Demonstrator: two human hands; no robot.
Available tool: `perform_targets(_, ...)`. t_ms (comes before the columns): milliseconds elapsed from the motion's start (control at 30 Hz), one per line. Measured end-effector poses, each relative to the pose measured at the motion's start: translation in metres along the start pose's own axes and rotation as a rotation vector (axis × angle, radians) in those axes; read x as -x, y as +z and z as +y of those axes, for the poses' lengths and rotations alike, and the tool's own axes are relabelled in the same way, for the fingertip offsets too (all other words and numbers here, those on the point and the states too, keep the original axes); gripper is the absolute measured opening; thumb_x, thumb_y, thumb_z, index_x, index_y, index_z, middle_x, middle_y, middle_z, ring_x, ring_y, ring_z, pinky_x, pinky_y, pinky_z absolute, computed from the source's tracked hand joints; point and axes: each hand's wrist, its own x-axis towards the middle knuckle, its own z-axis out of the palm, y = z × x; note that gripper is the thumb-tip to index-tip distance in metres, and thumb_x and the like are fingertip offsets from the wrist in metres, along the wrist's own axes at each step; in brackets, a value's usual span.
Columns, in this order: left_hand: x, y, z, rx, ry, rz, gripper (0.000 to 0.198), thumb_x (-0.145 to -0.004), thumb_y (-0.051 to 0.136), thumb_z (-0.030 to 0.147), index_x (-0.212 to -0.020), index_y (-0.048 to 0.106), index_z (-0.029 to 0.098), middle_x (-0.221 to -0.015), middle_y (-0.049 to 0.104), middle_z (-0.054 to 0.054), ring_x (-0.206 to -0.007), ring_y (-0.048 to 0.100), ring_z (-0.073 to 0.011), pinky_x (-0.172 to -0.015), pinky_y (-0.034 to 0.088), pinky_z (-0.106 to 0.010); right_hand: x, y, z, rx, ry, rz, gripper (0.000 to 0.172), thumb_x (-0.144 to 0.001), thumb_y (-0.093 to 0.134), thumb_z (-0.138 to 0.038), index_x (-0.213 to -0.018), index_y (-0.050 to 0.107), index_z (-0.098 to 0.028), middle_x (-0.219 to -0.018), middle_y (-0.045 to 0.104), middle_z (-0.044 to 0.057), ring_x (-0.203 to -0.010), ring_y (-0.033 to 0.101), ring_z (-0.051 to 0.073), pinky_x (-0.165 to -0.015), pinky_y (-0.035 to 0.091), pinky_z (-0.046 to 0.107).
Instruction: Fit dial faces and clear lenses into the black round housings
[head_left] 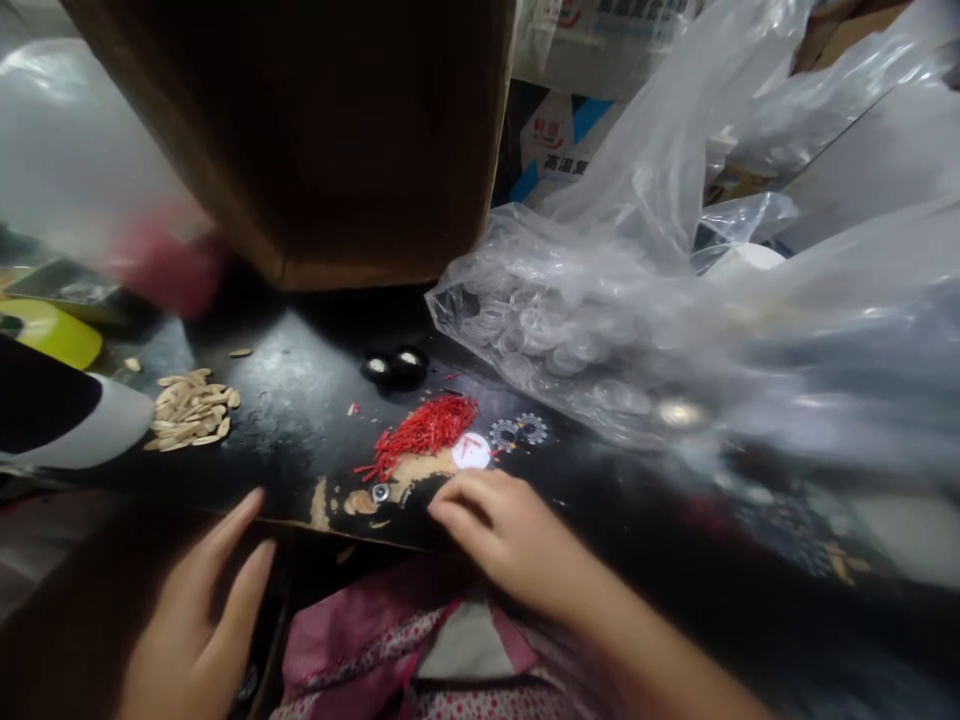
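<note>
My left hand (206, 610) hangs in front of the table's front edge, blurred, with thumb and fingers stretched apart and nothing in them. My right hand (491, 520) is over the front of the black table (292, 440), its fingers curled together; what they hold, if anything, is hidden. Just beyond it lie a white disc (471, 451) with red bits on it and a heap of thin red pieces (427, 430). Two grey toothed rings (517, 431) are to the disc's right. A small silver ring-shaped part (380, 493) rests on the worn edge, left of my right hand.
A clear plastic bag (600, 290) of round clear pieces covers the right side. An open cardboard box (375, 269) stands at the back. Left are a pile of seeds (192, 410), a black-and-white object (112, 420) and a yellow object (64, 335). Two shiny black round objects (395, 366) sit mid-table.
</note>
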Motion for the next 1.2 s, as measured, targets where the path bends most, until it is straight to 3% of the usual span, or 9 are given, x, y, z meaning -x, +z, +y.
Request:
perform_targets(100,-0.06,0.036,0.051,0.075,0.178,-0.101,0.056,-0.09,0.046,0.051,-0.135,0.052,0.018,-0.132,0.063,-0.015,-0.124,0.056,-0.0304,-0.109,0.038,-0.045,0.001,0.006,-0.012,0.053,-0.065,-0.109,0.014,-0.092,0.057,-0.025,-0.085,0.068,-0.02,-0.089,0.073,0.001,-0.082,0.064,0.016,-0.077,0.043,0.028)
perform_targets(200,-0.119,0.071,0.086,0.038,0.28,-0.104,0.063,-0.084,0.056,0.053,-0.135,0.052,0.015,-0.138,0.059,-0.016,-0.125,0.055,-0.0308,-0.106,0.039,-0.041,0.008,0.003,-0.014,0.091,0.008,-0.117,0.015,-0.094,0.055,-0.023,-0.085,0.067,-0.02,-0.09,0.073,0.0,-0.083,0.065,0.016,-0.082,0.043,0.031)
perform_targets(367,-0.158,0.073,0.092,-0.119,0.282,-0.08,0.057,-0.081,0.061,0.052,-0.124,0.062,0.014,-0.126,0.066,-0.02,-0.12,0.056,-0.0409,-0.103,0.038,-0.053,0.018,-0.005,-0.006,0.064,0.079,-0.111,0.015,-0.094,0.055,-0.021,-0.084,0.067,-0.019,-0.089,0.073,0.0,-0.083,0.065,0.015,-0.091,0.041,0.035)
perform_targets(567,-0.094,0.04,0.085,-0.152,0.31,0.038,0.059,-0.079,0.063,0.054,-0.127,0.06,0.019,-0.128,0.064,-0.013,-0.128,0.047,-0.0423,-0.11,0.028,-0.055,0.008,-0.002,0.004,-0.231,0.165,-0.042,0.018,-0.093,0.055,-0.03,-0.101,0.066,-0.019,-0.081,0.068,0.001,-0.073,0.062,0.014,-0.069,0.045,0.027)
perform_targets(667,-0.033,0.05,0.083,0.169,0.372,-0.223,0.051,-0.07,0.075,0.047,-0.119,0.068,0.031,-0.12,0.07,-0.006,-0.12,0.057,-0.0348,-0.11,0.034,-0.045,0.004,0.003,0.006,-0.488,0.191,-0.042,0.026,-0.092,0.054,-0.037,-0.108,0.061,-0.018,-0.08,0.064,-0.001,-0.068,0.058,0.012,-0.063,0.045,0.024)
perform_targets(767,0.011,0.067,0.076,0.459,0.049,-0.431,0.055,-0.07,0.079,0.038,-0.123,0.066,0.035,-0.133,0.065,-0.002,-0.127,0.054,-0.031,-0.11,0.037,-0.04,0.006,0.005,0.004,-0.554,0.225,-0.026,0.022,-0.087,0.061,-0.038,-0.094,0.061,-0.017,-0.081,0.062,-0.001,-0.069,0.057,0.011,-0.064,0.046,0.023)
perform_targets(933,0.027,0.082,0.069,0.984,-0.599,-0.609,0.047,-0.07,0.08,0.036,-0.115,0.07,0.03,-0.12,0.072,-0.007,-0.092,0.073,-0.0283,-0.08,0.06,-0.037,0.011,-0.019,0.009,-0.304,0.196,-0.064,0.017,-0.088,0.062,-0.034,-0.088,0.067,-0.017,-0.079,0.068,0.0,-0.074,0.063,0.013,-0.07,0.049,0.025)
perform_targets(1067,0.027,0.084,0.076,1.122,-0.695,-0.566,0.051,-0.069,0.081,0.029,-0.119,0.068,0.031,-0.118,0.073,-0.007,-0.091,0.074,-0.0243,-0.081,0.06,-0.029,0.001,-0.057,0.039,0.242,0.182,0.164,0.026,-0.09,0.058,-0.023,-0.114,0.066,-0.017,-0.108,0.066,0.009,-0.102,0.062,0.02,-0.094,0.046,0.037)
perform_targets(1200,0.028,0.084,0.089,1.185,-0.678,-0.524,0.048,-0.072,0.079,0.037,-0.119,0.069,0.031,-0.125,0.07,-0.005,-0.1,0.071,-0.0248,-0.082,0.059,-0.025,-0.013,-0.082,0.059,0.509,0.21,0.032,0.046,-0.086,0.063,-0.02,-0.131,0.054,-0.015,-0.128,0.053,0.014,-0.117,0.054,0.024,-0.103,0.041,0.041)
